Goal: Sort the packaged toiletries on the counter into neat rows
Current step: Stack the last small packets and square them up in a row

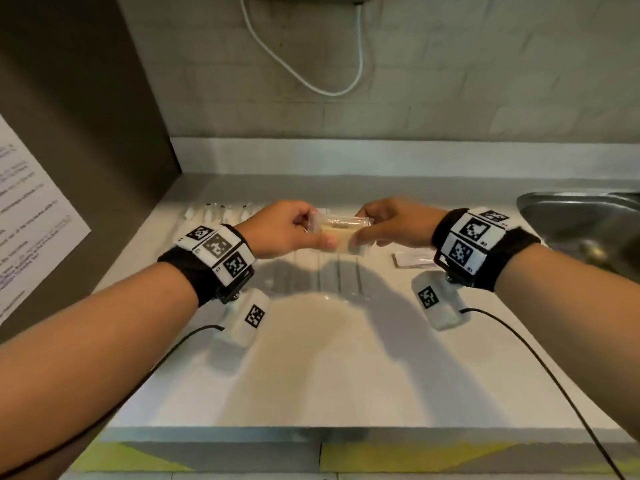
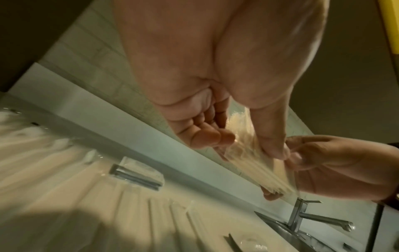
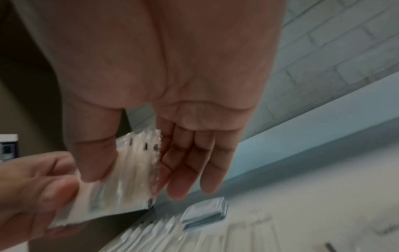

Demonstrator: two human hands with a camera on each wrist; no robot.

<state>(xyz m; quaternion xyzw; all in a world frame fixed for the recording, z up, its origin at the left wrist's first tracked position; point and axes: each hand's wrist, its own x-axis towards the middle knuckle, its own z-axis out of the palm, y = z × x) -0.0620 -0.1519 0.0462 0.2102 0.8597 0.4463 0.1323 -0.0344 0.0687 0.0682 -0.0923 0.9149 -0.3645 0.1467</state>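
Both hands hold one clear plastic packet (image 1: 341, 233) of pale toiletries a little above the white counter (image 1: 346, 358). My left hand (image 1: 317, 232) pinches its left end between thumb and fingers. My right hand (image 1: 362, 226) pinches the right end. In the left wrist view the packet (image 2: 254, 163) runs from my left hand (image 2: 251, 146) to the right hand (image 2: 334, 162). The right wrist view shows the packet (image 3: 127, 170) under my right hand's thumb, with the left hand (image 3: 36, 184) on its other end. Long clear packets (image 1: 325, 271) lie side by side on the counter below.
More packets (image 1: 218, 214) lie in a row at the back left by the dark side wall (image 1: 86, 133). A flat packet (image 1: 412, 259) lies under my right wrist. The steel sink (image 1: 571, 220) with its tap (image 2: 302, 218) is at the right. A small stack of packets (image 3: 205, 211) sits on the counter.
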